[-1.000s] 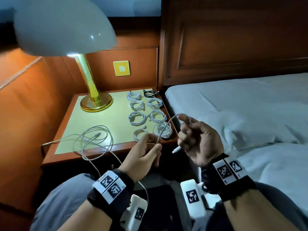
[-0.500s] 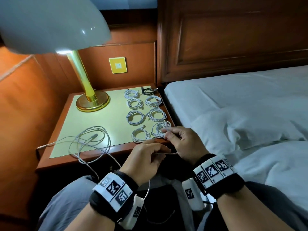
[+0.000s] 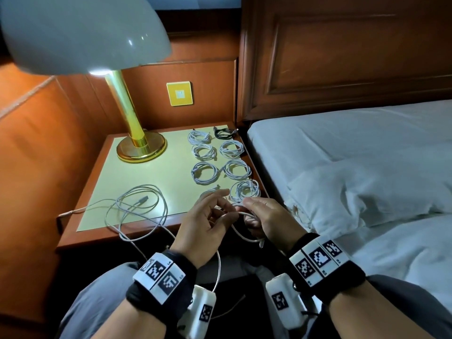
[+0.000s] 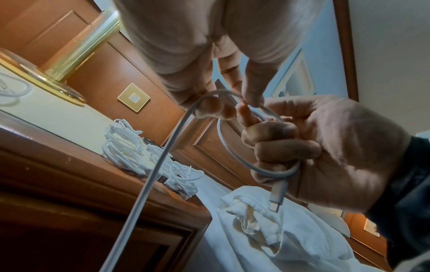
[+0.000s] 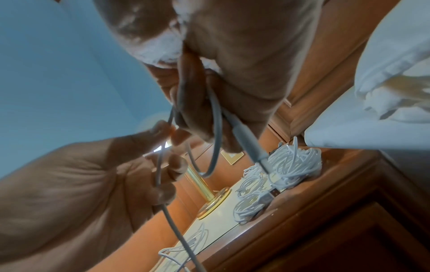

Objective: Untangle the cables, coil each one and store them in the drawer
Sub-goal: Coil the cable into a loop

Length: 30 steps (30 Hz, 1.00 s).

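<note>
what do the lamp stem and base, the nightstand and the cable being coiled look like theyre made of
Lamp base and stem: polished brass-coloured metal, judging by the mirror-like golden shine; plated or solid, I can't tell.
Nightstand: reddish-brown wood or veneer with a satin gloss; its pale yellow inset top looks smooth, material unclear.
Cable: white, matte, flexible jacket, probably rubbery plastic, bending in a smooth loop in the right hand.

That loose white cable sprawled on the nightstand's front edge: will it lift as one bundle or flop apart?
Probably flops apart: the loose white cable lies in wide, untied loops, and a strand hangs over the nightstand edge. It looks thin and light, so it may slide or snag when pulled. The same cable bends readily round the right hand fingers.
</note>
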{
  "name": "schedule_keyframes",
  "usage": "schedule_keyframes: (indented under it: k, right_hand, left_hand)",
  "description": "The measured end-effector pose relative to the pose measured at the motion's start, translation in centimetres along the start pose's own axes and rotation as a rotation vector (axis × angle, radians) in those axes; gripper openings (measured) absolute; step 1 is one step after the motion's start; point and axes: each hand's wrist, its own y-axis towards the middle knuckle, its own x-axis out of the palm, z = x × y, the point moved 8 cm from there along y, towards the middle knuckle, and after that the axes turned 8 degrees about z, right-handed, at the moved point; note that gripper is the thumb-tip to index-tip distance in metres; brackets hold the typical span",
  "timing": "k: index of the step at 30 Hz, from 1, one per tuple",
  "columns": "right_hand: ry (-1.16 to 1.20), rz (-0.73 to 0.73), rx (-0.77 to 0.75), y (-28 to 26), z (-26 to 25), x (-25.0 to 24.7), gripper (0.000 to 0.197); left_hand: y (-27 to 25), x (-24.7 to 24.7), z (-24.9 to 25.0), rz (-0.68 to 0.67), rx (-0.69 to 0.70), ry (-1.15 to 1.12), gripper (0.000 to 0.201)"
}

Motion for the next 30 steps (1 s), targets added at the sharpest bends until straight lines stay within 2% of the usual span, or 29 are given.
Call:
schedule_keyframes:
  k: [4,9,12,17,24,30]
  right_hand:
    - [0.079,0.010,0.035,0.5,0.2,-0.4,0.034]
    - [-0.071,0.109,0.008,1.5,0.5,-2.2,0.025]
    - [-0.108,0.088,-0.001,1.5,0.3,-2.5,0.025]
    - [-0.302,0.077,-0.120,1.7,-0.1,-2.9,0.027]
    - [-0.297,0.162,-0.150,1.6,0.3,-3.0,0.019]
    - [-0.311,0.097,-0.169,1.1,0.2,-1.7,0.020]
  left_hand:
    - [0.8,-0.3,-0.4,0.008,-0.050,0.044,0.015]
    - [1.4,-1.9,-0.5,0.087,-0.069,0.070,0.019]
    - [1.6,-2.4,-0.4,0.107,-0.074,0.096,0.016]
    - [1.4,-2.6,-0.3,0.098,-0.090,0.109,0.018]
    - [1.5,-2.6,-1.0,0.118,-0.109,0.177,0.011]
    - [1.3,-1.7,0.3,0.086,0.084,0.237,0.010]
